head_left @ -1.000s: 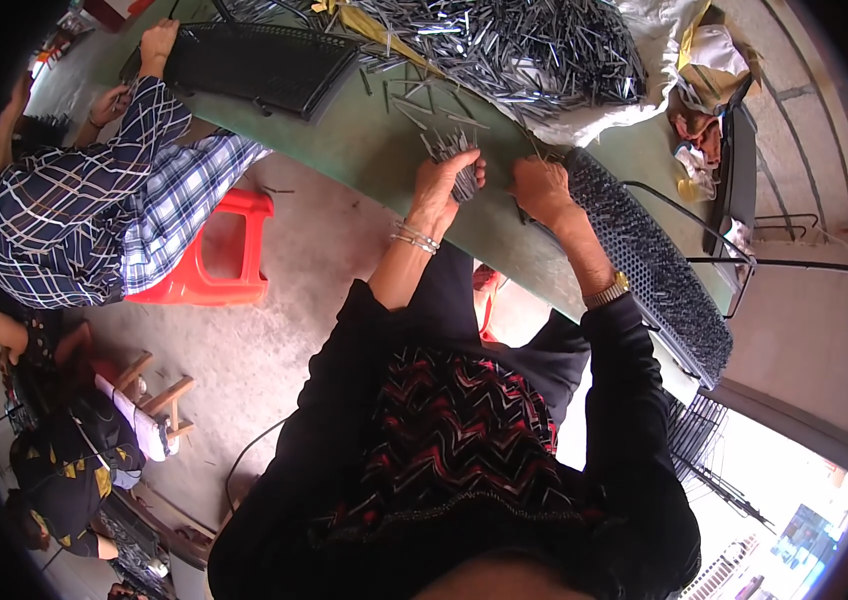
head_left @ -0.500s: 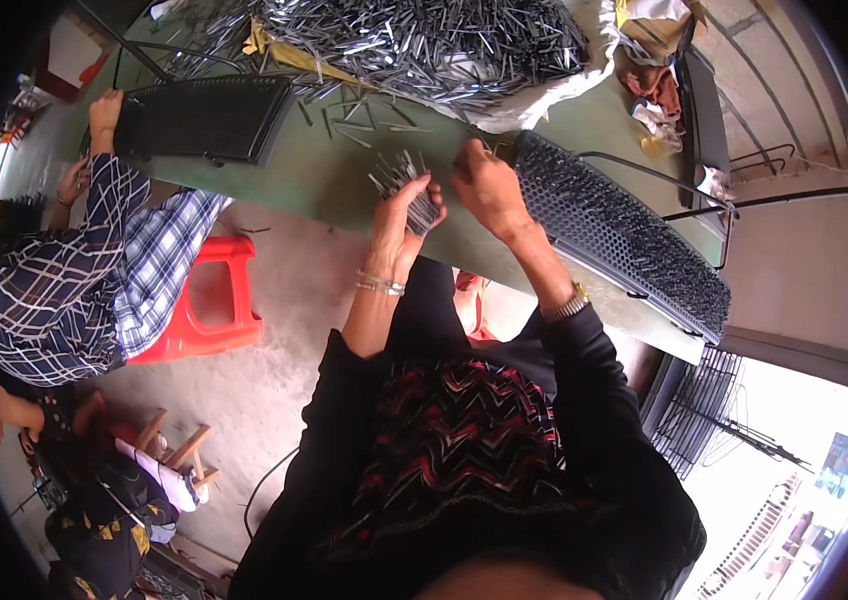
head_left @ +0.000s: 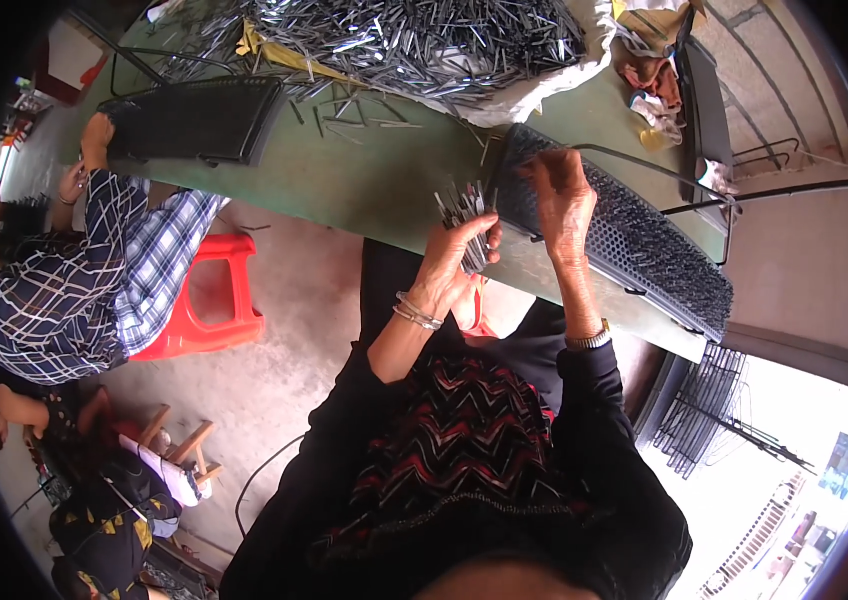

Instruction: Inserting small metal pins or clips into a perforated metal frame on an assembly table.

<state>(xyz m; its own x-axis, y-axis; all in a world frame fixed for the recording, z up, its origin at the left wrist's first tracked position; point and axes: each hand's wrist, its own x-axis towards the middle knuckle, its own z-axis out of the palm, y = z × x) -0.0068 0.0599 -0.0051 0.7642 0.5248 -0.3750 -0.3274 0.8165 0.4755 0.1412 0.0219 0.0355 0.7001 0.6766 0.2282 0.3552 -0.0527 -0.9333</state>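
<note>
My left hand [head_left: 444,262] is closed round a bundle of thin dark grey strips [head_left: 462,208], their ends fanning out above the thumb. To its right, my right hand [head_left: 566,205] hovers over the left part of a black perforated board [head_left: 634,245]. Its fingers are pinched together; whatever they hold is too small to make out. Rows of short dark strips stand up from much of the board, while a patch of bare holes shows near its front edge. The board rests slanting along the front edge of the green table [head_left: 344,185].
A big heap of loose strips [head_left: 414,45] lies on white sacking at the back. A few strips are scattered before it. At left a person [head_left: 54,275] sits on a red stool [head_left: 209,300] by another black board [head_left: 194,120]. A wire frame [head_left: 694,400] stands at right.
Both hands have moved right; the left, with its bundle, is also slightly lower. My right hand has gone from beside the board to over it.
</note>
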